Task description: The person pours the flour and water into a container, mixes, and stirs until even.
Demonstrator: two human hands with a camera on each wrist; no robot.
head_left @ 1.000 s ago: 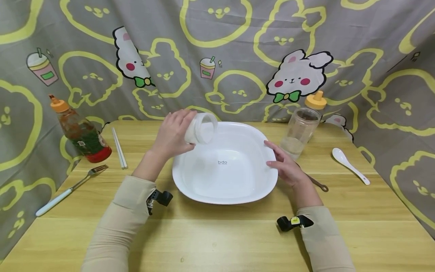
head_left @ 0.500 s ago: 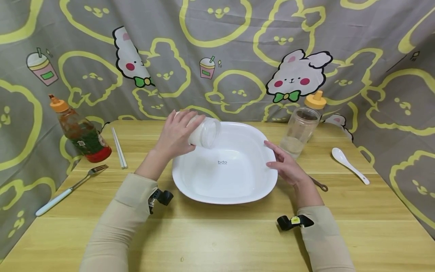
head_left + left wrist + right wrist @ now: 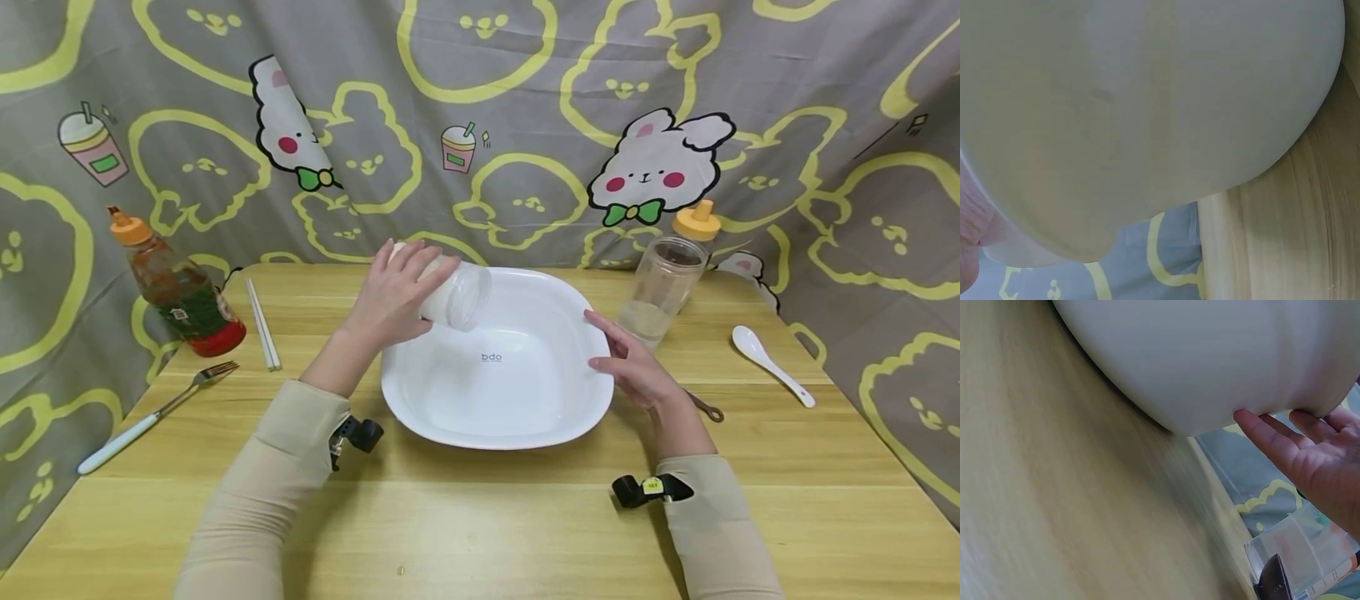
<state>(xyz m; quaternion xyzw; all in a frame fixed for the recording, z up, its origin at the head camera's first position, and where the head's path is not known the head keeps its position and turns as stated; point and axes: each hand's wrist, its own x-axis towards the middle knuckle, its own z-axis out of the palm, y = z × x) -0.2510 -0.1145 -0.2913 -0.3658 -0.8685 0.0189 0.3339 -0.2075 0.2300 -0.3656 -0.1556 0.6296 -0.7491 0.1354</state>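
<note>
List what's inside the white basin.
The white basin shows a dark "bdo" print on its floor. The tilted jar and left hand hide its far-left part; anything there is unseen.

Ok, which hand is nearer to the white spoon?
Right. The right hand touches the basin on its right side; the spoon lies farther right. The left hand holds a jar over the basin's left side, farther away.

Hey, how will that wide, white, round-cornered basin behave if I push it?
The basin is probably stiff: its wall shows no visible bend where the right hand touches it. Its broad, low shape suggests sliding rather than tipping. The smooth, glossy surface may feel slippery.
</note>
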